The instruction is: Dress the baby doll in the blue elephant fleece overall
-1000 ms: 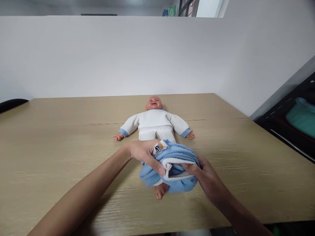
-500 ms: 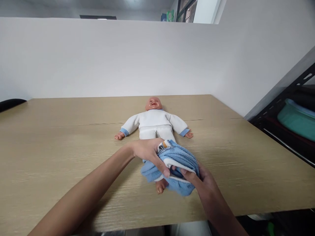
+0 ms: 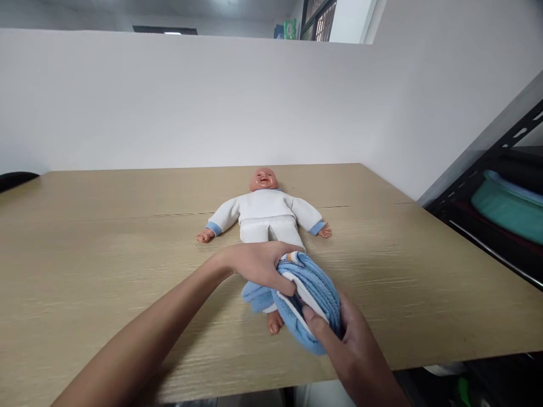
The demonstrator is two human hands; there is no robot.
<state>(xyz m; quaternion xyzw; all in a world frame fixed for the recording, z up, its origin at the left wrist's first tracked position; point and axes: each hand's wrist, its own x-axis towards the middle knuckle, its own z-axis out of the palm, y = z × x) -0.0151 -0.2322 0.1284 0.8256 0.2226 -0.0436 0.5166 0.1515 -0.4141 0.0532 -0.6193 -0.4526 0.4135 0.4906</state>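
Pretty bright, even light coming from overhead, so no harsh glare anywhere. Soft shadows sit under the forearms on the table (image 3: 85, 237). The doll (image 3: 265, 212) in the middle is sharp enough, but the edges get stretched and bent, wide-angle style. The shelf (image 3: 500, 198) on the right looks darker.

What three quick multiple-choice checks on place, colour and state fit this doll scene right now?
1. Where does the doll lie? A on the table; B on the shelf; C on a chair.
2. What colour is the garment in the hands? A red; B blue; C black.
3. How is the garment held? A by the left hand alone; B by both hands; C by neither.

Answers: 1 A, it lies on its back on the wooden top. 2 B, blue with white trim. 3 B, the left hand and right hand both grip it over the doll's legs.
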